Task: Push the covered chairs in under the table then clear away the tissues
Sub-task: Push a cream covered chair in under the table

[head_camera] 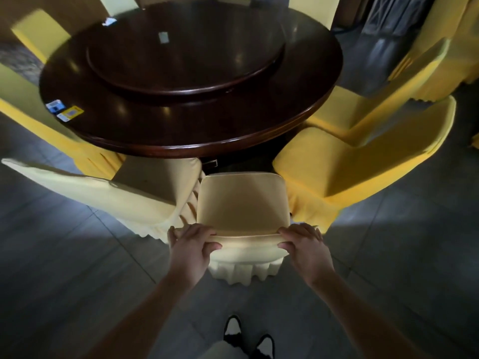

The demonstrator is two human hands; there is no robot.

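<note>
A chair in a pale yellow cover stands right in front of me, its seat just short of the dark round table. My left hand grips the top of its backrest at the left corner. My right hand grips the same top edge at the right corner. Small tissue packets lie on the table's left rim. Another packet rests on the raised turntable, and one more packet lies at the far left edge.
A pale covered chair stands close on the left, and a brighter yellow covered chair on the right. More covered chairs ring the table. Stacked yellow chairs fill the far right. My shoes stand on grey floor tiles.
</note>
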